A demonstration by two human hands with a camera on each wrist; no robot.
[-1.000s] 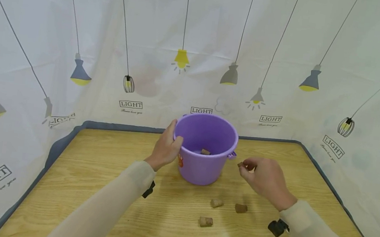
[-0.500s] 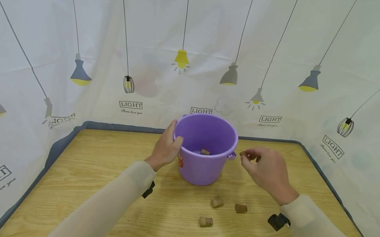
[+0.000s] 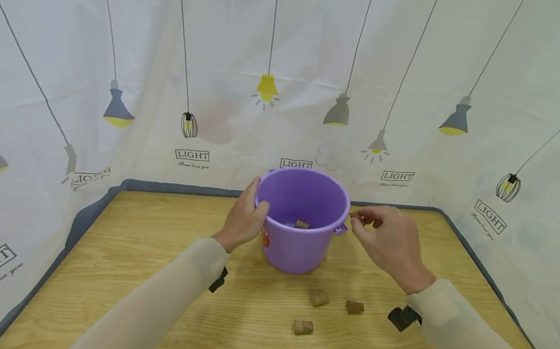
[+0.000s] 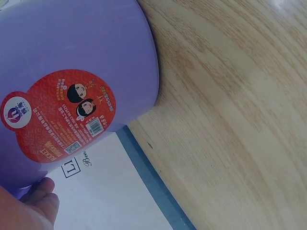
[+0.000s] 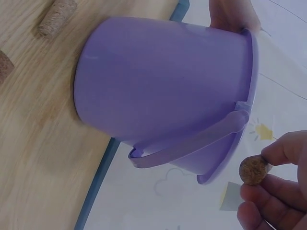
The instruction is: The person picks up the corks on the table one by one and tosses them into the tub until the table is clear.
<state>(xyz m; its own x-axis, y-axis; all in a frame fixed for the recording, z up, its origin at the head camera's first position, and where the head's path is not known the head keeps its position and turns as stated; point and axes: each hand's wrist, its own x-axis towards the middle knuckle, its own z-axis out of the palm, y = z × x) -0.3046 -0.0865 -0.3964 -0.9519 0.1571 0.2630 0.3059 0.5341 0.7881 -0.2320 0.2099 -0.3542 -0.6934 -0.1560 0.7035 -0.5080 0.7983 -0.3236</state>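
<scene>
A purple bucket [image 3: 297,248] stands upright on the wooden table, its handle [image 5: 192,143] hanging down the side. My left hand [image 3: 245,216] grips the rim on the left, thumb over the edge; a red sticker [image 4: 67,115] shows beside it in the left wrist view. With thumb and fingertips, my right hand [image 3: 391,242] pinches a cork [image 5: 254,170] just off the bucket's right rim. Inside the bucket lies another cork [image 3: 302,224]. On the table in front are a light cork [image 3: 319,298], a darker tapered cork [image 3: 355,307] and a cork nearer me [image 3: 303,327].
The wooden table [image 3: 154,275] ends in a dark blue border at the back and sides. Behind it hangs a white cloth [image 3: 243,38] printed with lamps and the word LIGHT. Black cameras are strapped under both sleeves.
My right hand has risen with its cork and shifted left to the bucket's rim. The left hand, the bucket and the corks on the table have stayed put.
</scene>
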